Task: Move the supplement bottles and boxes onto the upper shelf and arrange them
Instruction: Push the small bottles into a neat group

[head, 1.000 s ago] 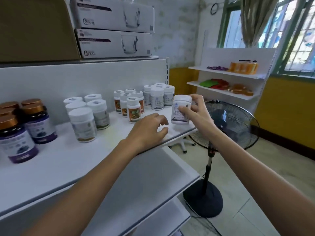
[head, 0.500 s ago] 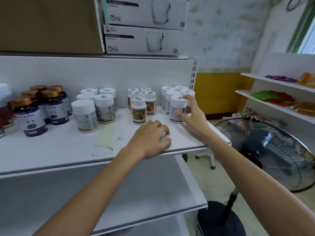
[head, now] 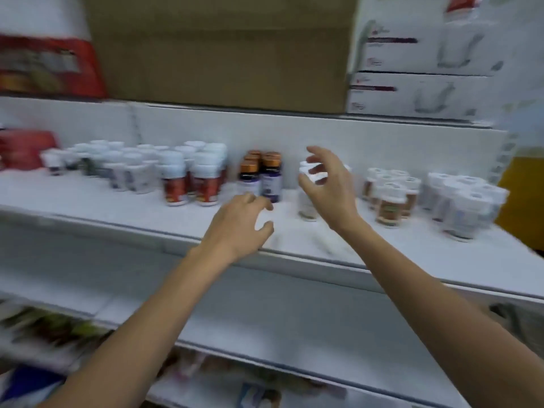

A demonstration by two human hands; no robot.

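Bright, even light; heavy motion blur smears everything, worst toward edges.

- A big brown cardboard box (head: 217,48) is sitting up top in the middle.
- Two white boxes (head: 424,57) with a glass drawn on them are lying one on the other, just right of it.
- A blurry red pack (head: 47,69) is showing at the top left.
- Another red thing (head: 26,148) is sitting lower down, far left.
- A yellow wall (head: 521,195) is peeking in on the right.
- Colourful packs (head: 50,328) are lying at the bottom left, too blurry to tell.
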